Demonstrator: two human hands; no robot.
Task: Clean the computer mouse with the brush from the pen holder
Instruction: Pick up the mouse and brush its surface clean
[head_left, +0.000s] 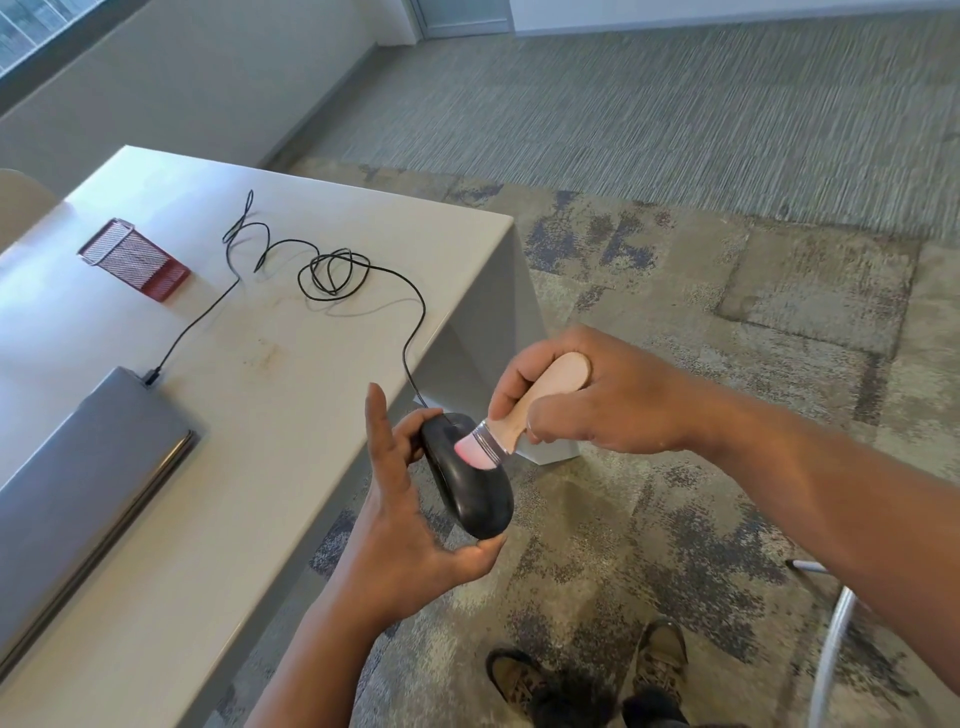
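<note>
A black computer mouse is held up off the table's right edge, tilted, by my left hand; thumb under its rear end, fingers at its front. My right hand grips the wooden handle of a brush with a metal ferrule. The brush's pink bristles press on the top of the mouse. The mouse's black cable runs back over the table in loose coils to a laptop. A red mesh pen holder lies at the table's far left.
A closed grey laptop lies at the left of the white table, with the cable plugged into its corner. Patterned carpet stretches to the right. My shoes are at the bottom, a metal chair leg at the lower right.
</note>
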